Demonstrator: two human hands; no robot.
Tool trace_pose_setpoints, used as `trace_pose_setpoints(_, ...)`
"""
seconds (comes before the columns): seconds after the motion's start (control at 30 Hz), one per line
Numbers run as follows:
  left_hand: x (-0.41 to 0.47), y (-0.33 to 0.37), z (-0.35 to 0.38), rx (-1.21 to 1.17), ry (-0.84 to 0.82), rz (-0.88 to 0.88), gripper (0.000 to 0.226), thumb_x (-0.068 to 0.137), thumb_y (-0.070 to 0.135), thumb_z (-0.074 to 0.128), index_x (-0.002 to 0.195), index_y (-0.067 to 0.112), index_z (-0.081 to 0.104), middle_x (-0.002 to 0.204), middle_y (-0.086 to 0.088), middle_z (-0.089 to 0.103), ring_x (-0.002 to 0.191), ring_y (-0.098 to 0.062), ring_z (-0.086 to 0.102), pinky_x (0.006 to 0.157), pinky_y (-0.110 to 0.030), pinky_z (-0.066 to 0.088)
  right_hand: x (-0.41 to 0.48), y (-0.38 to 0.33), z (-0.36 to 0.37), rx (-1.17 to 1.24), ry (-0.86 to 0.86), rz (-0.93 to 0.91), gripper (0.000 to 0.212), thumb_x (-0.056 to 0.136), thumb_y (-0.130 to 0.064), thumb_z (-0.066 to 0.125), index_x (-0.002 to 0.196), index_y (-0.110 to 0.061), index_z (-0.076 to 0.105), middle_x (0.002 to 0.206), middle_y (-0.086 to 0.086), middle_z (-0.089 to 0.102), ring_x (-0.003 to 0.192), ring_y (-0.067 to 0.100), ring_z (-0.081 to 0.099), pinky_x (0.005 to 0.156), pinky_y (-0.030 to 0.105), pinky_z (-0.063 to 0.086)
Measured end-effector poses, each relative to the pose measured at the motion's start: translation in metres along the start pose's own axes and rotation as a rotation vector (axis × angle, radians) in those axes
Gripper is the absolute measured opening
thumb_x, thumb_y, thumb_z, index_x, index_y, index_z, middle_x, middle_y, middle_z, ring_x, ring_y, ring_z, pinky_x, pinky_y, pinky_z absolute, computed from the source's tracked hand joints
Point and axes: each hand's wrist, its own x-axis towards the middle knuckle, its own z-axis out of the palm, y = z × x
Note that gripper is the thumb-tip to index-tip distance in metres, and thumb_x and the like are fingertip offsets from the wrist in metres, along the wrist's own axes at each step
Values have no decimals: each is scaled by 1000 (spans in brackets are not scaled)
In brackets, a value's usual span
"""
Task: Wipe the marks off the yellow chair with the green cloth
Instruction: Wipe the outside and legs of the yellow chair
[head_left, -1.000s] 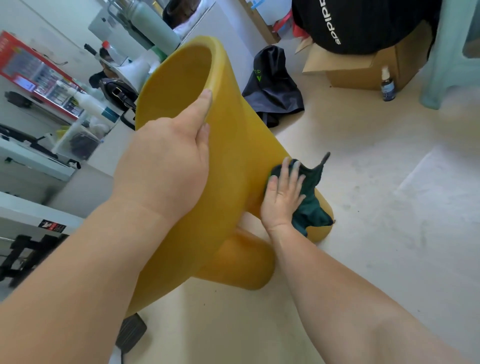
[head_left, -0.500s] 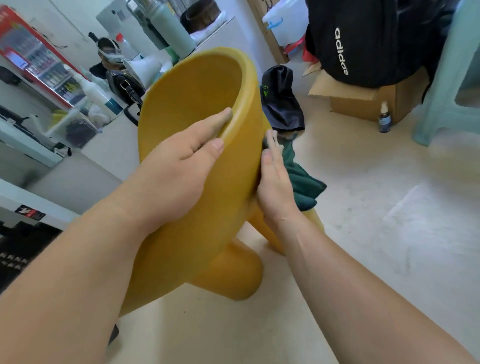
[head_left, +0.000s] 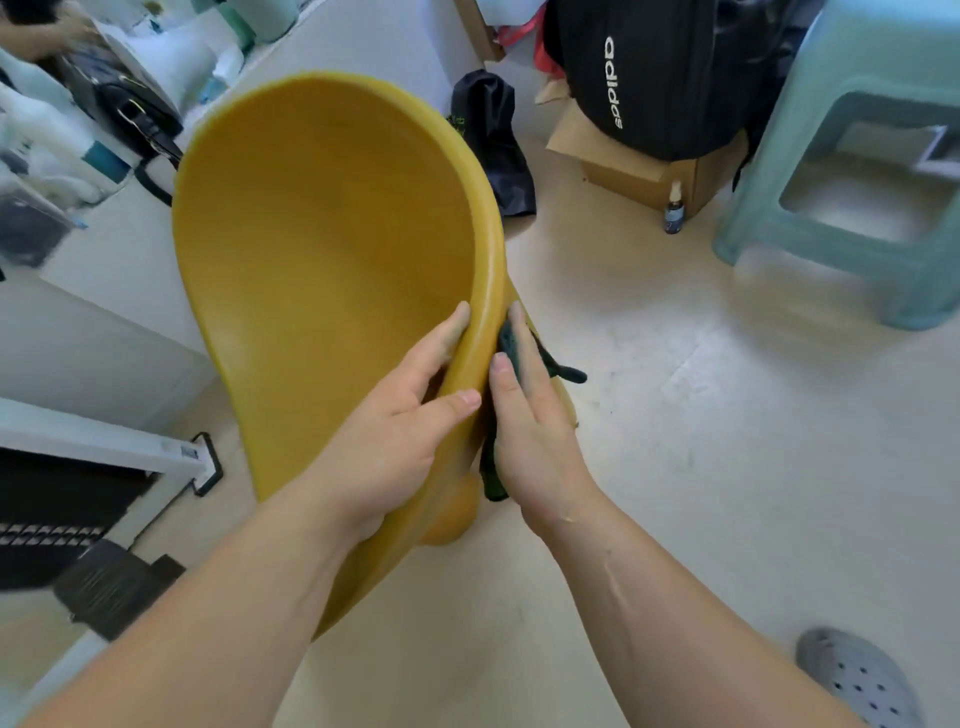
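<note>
The yellow chair (head_left: 322, 249) is tipped so its hollow seat shell faces me, with one rounded leg showing below my wrists. My left hand (head_left: 395, 431) grips the shell's near right rim, thumb over the edge and fingers inside. My right hand (head_left: 530, 415) lies flat with straight fingers against the outer side of the rim and presses the green cloth (head_left: 563, 371) onto it. Most of the cloth is hidden under that hand; dark green ends stick out above the fingers and below the palm.
A pale green plastic stool (head_left: 852, 156) stands at the right. A black backpack (head_left: 660, 73) sits on a cardboard box (head_left: 644, 176), with a small bottle (head_left: 674, 210) in front. A dark bag (head_left: 493, 140) lies on the floor. White cabinets and clutter fill the left. A grey shoe (head_left: 857, 680) is at the bottom right.
The chair has turned so its hollow inside faces me. My left hand slid down to the near rim. My right hand moved the cloth from the lower body up along the outer rim.
</note>
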Motion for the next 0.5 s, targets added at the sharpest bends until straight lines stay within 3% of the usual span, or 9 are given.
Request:
trace_pose_setpoints(0.13, -4, 6, 14, -290, 2, -71, 52, 94, 21, 41, 143, 38, 48, 143, 17, 52, 131, 0, 48, 109, -28, 39, -19, -35, 2, -65, 35, 69, 64, 94, -56, 48, 152, -57, 22, 163, -27, 25, 151, -3, 20, 124, 42, 26)
trace_pose_setpoints(0.23, -5, 18, 32, -456, 38, -96, 46, 105, 11, 25, 146, 21, 45, 130, 21, 60, 120, 9, 54, 91, -10, 46, -27, -61, 0, -215, 90, 95, 61, 103, -33, 50, 154, -52, 25, 164, -21, 25, 151, -1, 21, 125, 38, 26)
trace_pose_setpoints(0.3, -3, 27, 45, -544, 41, -130, 45, 108, 14, 20, 147, 19, 42, 126, 24, 60, 121, 8, 54, 87, -9, 46, -27, -72, -6, -259, 143, 138, 62, 105, -22, 49, 157, -45, 24, 162, -20, 30, 149, 2, 27, 123, 37, 29)
trace_pose_setpoints(0.4, 2, 39, 60, -628, 41, -190, 49, 104, 28, 22, 151, 24, 37, 145, 13, 49, 134, -3, 44, 100, -17, 42, -25, -87, -14, -351, 205, 216, 61, 103, -19, 48, 155, -46, 29, 156, -17, 42, 143, 8, 41, 118, 40, 39)
trace_pose_setpoints(0.5, 7, 60, 64, -648, 26, -249, 69, 82, 48, 41, 149, 34, 39, 152, 9, 41, 138, -8, 41, 115, -33, 33, -17, -107, -20, -475, 238, 270, 62, 101, -12, 47, 155, -39, 34, 155, -11, 46, 141, 13, 45, 116, 36, 40)
